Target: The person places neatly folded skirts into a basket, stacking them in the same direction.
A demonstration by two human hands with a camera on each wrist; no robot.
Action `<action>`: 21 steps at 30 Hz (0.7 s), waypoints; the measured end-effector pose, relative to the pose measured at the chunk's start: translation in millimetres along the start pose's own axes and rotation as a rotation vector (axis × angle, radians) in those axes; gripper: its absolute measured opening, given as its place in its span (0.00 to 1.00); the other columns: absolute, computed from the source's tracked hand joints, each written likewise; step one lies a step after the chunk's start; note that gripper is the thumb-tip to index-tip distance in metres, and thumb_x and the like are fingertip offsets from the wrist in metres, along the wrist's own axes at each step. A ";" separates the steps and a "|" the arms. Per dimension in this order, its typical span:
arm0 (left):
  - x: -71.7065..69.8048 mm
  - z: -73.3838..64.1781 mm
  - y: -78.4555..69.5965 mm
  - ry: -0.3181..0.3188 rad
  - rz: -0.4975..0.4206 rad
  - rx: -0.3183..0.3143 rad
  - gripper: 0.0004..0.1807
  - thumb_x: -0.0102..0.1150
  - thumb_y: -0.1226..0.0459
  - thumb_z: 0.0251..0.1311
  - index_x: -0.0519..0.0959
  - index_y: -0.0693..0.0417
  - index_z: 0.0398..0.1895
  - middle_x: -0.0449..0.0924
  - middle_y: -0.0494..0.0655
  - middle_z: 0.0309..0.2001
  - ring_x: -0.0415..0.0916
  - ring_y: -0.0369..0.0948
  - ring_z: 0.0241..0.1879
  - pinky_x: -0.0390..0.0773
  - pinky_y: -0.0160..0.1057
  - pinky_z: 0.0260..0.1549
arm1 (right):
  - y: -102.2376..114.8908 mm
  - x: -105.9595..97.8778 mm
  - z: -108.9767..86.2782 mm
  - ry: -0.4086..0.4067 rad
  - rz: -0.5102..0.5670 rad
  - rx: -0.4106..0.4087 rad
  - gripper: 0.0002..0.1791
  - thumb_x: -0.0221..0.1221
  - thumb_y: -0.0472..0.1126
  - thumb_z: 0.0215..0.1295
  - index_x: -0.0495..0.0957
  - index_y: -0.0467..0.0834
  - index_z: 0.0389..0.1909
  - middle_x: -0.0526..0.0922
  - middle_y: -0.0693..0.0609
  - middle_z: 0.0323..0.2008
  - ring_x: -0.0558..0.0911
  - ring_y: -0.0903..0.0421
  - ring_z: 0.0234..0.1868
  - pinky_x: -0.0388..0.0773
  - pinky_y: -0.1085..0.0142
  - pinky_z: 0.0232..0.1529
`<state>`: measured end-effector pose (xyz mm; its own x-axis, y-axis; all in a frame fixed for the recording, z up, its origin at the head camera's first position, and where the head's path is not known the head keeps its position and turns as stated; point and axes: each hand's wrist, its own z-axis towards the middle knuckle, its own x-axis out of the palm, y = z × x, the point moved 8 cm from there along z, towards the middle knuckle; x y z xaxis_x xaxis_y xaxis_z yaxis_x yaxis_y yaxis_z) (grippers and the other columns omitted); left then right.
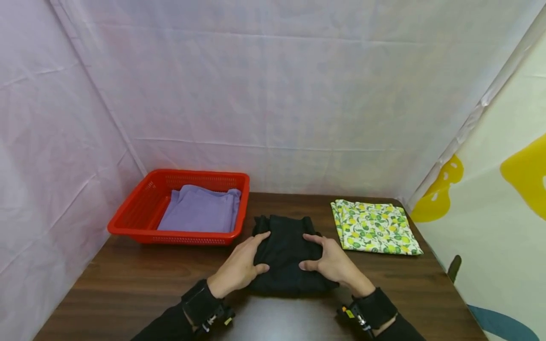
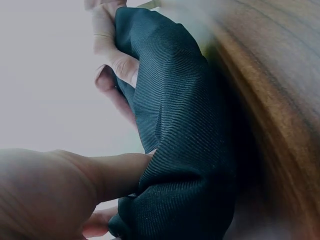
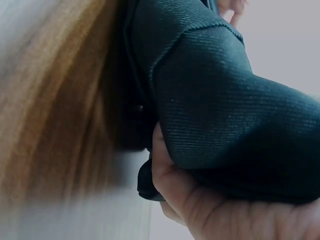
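A folded black garment (image 1: 283, 253) of ribbed fabric lies in a compact bundle at the middle of the table. My left hand (image 1: 241, 263) grips its left side, the thumb pressing a dent into the fabric in the left wrist view. On the opposite side my right hand (image 1: 332, 260) holds the bundle, with thumb and a finger showing on top. In the right wrist view a stitched edge crosses the garment (image 3: 200, 100), and part of the right hand (image 3: 215, 205) is tucked around its lower fold. Other fingers are hidden by the fabric.
A red plastic basket (image 1: 141, 208) stands at the back left, holding a folded purple cloth (image 1: 200, 210). At the back right lies a folded lemon-print cloth (image 1: 375, 227). The brown wooden table (image 1: 141, 279) meets white hanging sheets (image 1: 273, 94) behind.
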<state>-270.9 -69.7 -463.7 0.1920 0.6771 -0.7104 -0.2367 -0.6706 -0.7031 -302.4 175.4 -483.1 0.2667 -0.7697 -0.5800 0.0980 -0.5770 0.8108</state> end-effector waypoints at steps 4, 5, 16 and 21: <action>-3.7 -0.2 -5.3 -0.022 0.007 0.032 0.47 0.82 0.66 0.72 0.70 0.50 0.90 0.73 0.61 0.87 0.67 0.69 0.88 0.68 0.75 0.85 | 1.6 -5.1 -1.5 -0.019 0.000 0.001 0.47 0.86 0.43 0.65 0.78 0.49 0.85 0.74 0.32 0.85 0.74 0.30 0.85 0.73 0.31 0.83; -5.1 0.1 -7.0 -0.027 0.010 0.040 0.47 0.82 0.66 0.72 0.70 0.49 0.90 0.73 0.61 0.87 0.67 0.69 0.87 0.68 0.74 0.85 | 2.4 -6.6 -1.6 -0.023 0.001 0.000 0.47 0.85 0.42 0.66 0.78 0.49 0.85 0.74 0.33 0.85 0.76 0.31 0.84 0.75 0.32 0.82; -24.6 8.6 -20.7 -0.057 0.022 0.067 0.47 0.81 0.65 0.72 0.69 0.47 0.91 0.73 0.58 0.88 0.68 0.66 0.87 0.69 0.74 0.85 | 18.4 -23.5 3.9 -0.047 -0.018 -0.017 0.46 0.83 0.46 0.70 0.76 0.51 0.87 0.75 0.34 0.85 0.83 0.33 0.78 0.83 0.36 0.76; -37.5 12.7 -26.4 -0.081 0.023 0.077 0.47 0.81 0.65 0.73 0.69 0.45 0.91 0.73 0.56 0.88 0.69 0.65 0.87 0.69 0.73 0.86 | 29.7 -30.7 7.1 -0.059 -0.014 -0.049 0.46 0.83 0.46 0.71 0.76 0.49 0.87 0.78 0.32 0.82 0.88 0.36 0.71 0.88 0.41 0.69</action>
<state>-283.9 -73.5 -418.1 0.1091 0.6863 -0.7191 -0.3133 -0.6627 -0.6801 -314.5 180.0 -441.8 0.2086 -0.7774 -0.5934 0.1488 -0.5745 0.8049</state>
